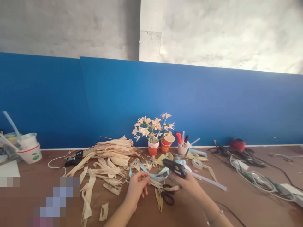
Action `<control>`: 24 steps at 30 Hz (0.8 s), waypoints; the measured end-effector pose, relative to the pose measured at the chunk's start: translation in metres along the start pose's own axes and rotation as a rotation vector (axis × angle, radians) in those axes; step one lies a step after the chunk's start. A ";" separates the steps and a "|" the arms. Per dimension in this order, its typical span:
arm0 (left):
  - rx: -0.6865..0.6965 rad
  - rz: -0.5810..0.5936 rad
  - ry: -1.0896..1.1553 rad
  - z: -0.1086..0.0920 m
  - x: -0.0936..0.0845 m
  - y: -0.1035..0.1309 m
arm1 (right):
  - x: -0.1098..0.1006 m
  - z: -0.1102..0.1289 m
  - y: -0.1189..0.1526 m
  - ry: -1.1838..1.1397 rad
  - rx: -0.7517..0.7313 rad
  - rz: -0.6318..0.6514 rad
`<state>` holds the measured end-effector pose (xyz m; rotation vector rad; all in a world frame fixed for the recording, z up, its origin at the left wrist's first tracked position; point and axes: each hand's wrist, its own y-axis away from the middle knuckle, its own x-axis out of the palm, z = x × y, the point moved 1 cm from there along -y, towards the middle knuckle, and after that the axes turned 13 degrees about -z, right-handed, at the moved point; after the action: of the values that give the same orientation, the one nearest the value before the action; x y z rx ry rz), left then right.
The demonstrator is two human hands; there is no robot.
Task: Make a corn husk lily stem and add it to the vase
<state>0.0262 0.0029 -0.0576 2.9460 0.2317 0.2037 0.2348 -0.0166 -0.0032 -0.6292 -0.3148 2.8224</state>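
My right hand (187,183) is wrapped round a black glue gun (175,168), whose nozzle points left. A long translucent glue stick (208,180) juts out from its back end. Thumb and fingertips of my left hand (138,186) are pinched together; what lies between them is too small to make out. Just behind these fingertips curls a light-blue ribbon (153,177). Black-handled scissors (168,198) lie on the table between my two hands. Dried husk strips (113,154) are heaped to the left.
Pale handmade flowers (152,126) stand in a red-and-white paper cup (153,148), beside another red cup (167,142). A cup of pens (183,148) and a tape roll (197,163) are right of them. Cables (255,183) sprawl at right; a blue partition (189,104) borders the table.
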 end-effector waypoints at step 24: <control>0.061 0.006 -0.138 0.001 0.002 0.006 | 0.040 -0.008 0.021 0.186 -0.120 0.115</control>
<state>0.0291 -0.0029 -0.0574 3.0058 0.2132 -0.0056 0.1994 -0.0246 -0.0314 -0.9578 -0.4283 2.8401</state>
